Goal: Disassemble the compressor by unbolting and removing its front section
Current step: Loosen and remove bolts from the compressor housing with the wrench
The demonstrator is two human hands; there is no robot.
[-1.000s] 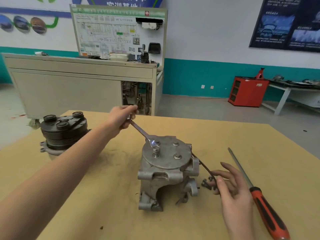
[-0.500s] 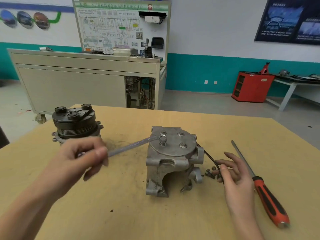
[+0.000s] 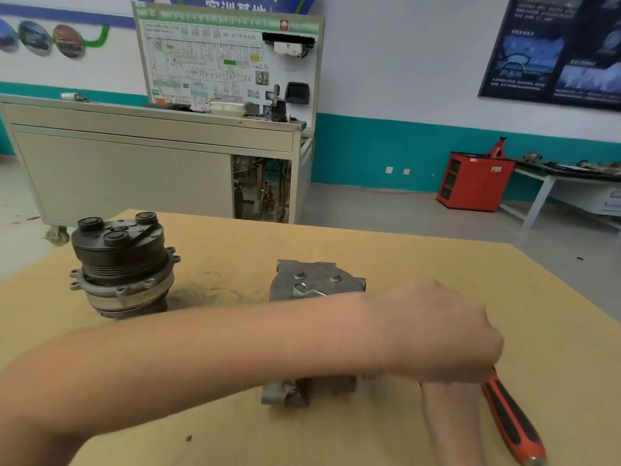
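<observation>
Beneath my blurred left hand (image 3: 443,331), the fingers are hidden; I cannot tell their grip.
It has swung the wrench (image 3: 307,292) rightward across the compressor (image 3: 319,275), upright on the counter (image 3: 235,432); its head stays on a bolt (image 3: 300,286), probably loosening.

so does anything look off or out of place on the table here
Nothing damaged or spilled. Only a dark smudge stains the table between the pulley assembly and the compressor body, and the left hand is motion-blurred.
</observation>
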